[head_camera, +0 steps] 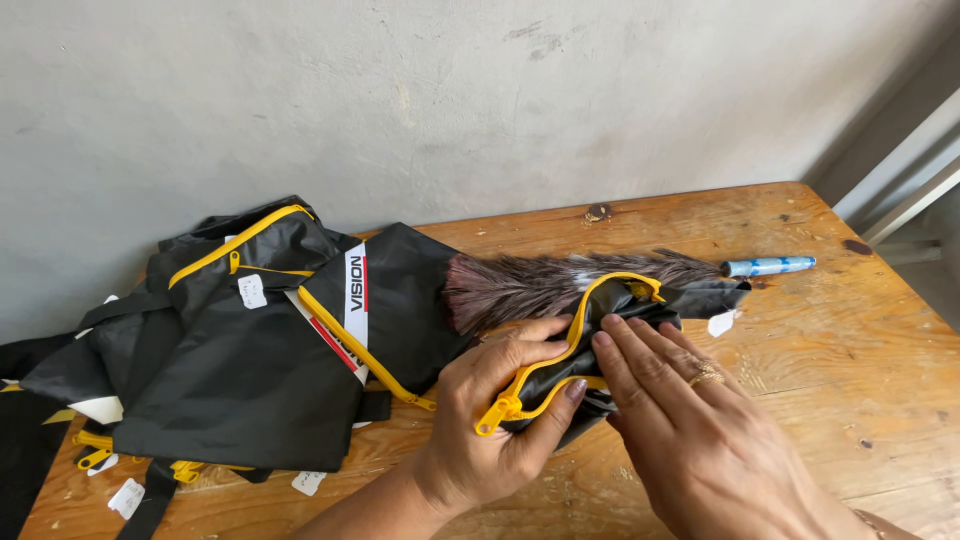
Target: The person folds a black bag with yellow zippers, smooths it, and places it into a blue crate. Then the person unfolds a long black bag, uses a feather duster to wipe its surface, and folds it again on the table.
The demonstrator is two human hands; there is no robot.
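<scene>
Bag pile (240, 350) at table (800, 400) left, duster (540, 285) behind folded bag (600, 330) mid-table, w/ handle (768, 266) to right.

Head camera looks steeply down, close over a wooden table (800, 330) against a wall (450, 100).

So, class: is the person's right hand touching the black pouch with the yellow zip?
Touching. The head view shows the right hand lying flat on the black pouch, its fingers pressed onto the fabric beside the yellow zip, with no gap.
</scene>
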